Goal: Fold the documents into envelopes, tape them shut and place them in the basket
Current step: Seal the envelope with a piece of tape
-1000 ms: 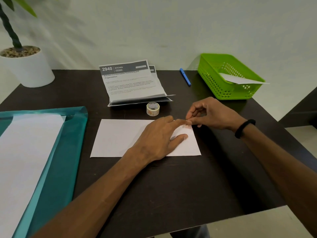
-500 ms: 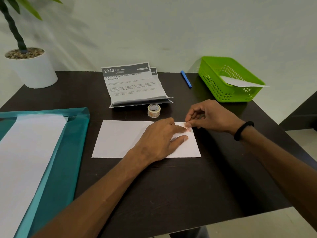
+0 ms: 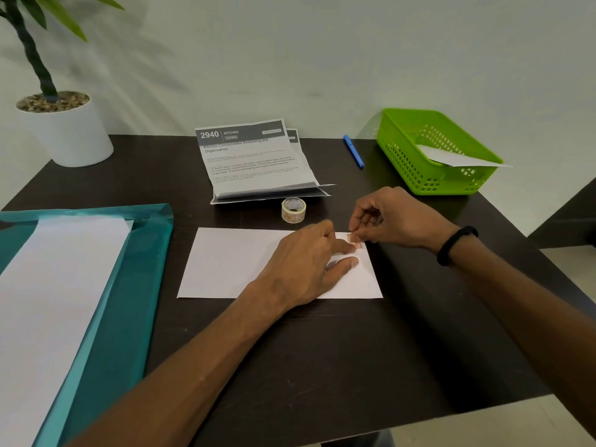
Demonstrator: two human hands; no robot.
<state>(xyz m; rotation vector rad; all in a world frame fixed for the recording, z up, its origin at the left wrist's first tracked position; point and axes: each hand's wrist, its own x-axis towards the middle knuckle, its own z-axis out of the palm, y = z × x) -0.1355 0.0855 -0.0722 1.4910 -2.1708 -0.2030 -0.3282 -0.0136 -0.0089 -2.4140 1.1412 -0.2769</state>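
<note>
Two printed documents [image 3: 251, 159], tape roll [image 3: 293, 210] behind envelope [image 3: 232, 262]

White envelope [image 3: 245, 262], orange-patterned tape roll [image 3: 293, 210], green lattice basket [image 3: 416, 150], blue pen [image 3: 353, 151], teal folder [image 3: 129, 272].

You face a dark desk [image 3: 322, 350]. A tape roll [image 3: 293, 210] sits mid-desk; printed documents [image 3: 254, 162], blue pen [image 3: 353, 151], green basket [image 3: 435, 150] behind it, white envelope [image 3: 232, 262] in front, teal folder [image 3: 96, 301] and plant pot [image 3: 69, 133] left.

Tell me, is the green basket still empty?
No, the green basket already holds one white folded paper that sticks out over its rim.
</note>
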